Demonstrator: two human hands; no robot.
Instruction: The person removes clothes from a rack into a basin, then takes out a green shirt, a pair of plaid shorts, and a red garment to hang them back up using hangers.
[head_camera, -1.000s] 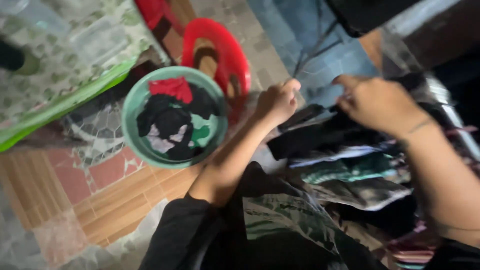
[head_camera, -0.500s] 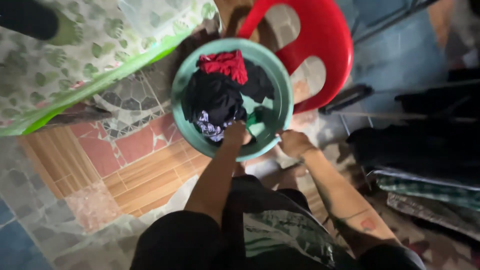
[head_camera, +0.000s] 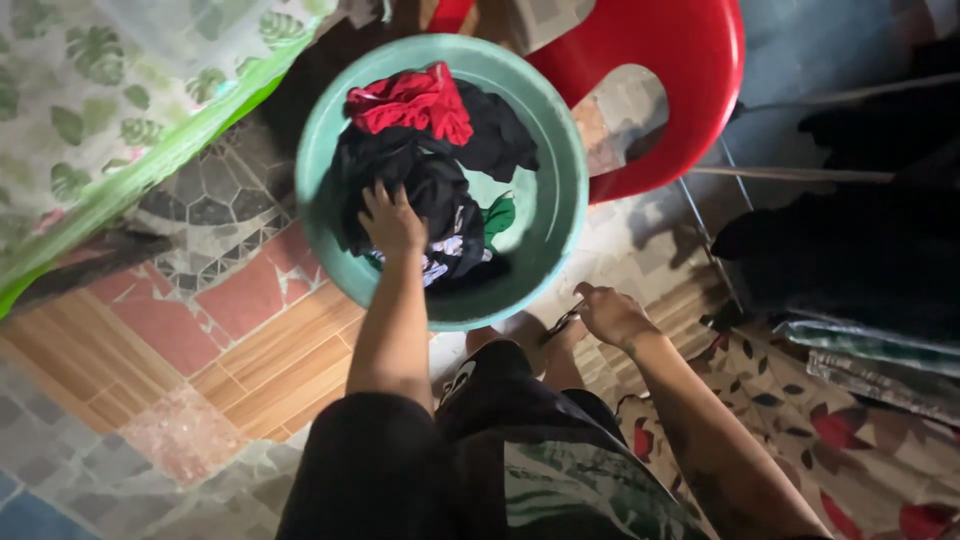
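A round green basin (head_camera: 556, 150) sits on the floor in front of me. Inside it lie dark clothes (head_camera: 440, 190), a red garment (head_camera: 415, 100) at the far side and a bit of green cloth (head_camera: 498, 215). My left hand (head_camera: 390, 218) reaches into the basin and presses down on the dark clothes, fingers curled into the cloth. My right hand (head_camera: 610, 315) hovers just outside the near rim of the basin, fingers loosely bent around something small and thin that I cannot make out.
A red plastic chair (head_camera: 680, 90) stands behind the basin. A leaf-printed cloth with a green edge (head_camera: 110, 130) lies at the left. Folded and dark fabrics (head_camera: 860, 260) pile up at the right, over a flower-patterned mat (head_camera: 820, 440). The floor has patterned tiles (head_camera: 200, 330).
The view swung from the fabrics at the right down onto the basin. My left hand went into the basin onto the dark clothes; my right hand dropped beside its near rim.
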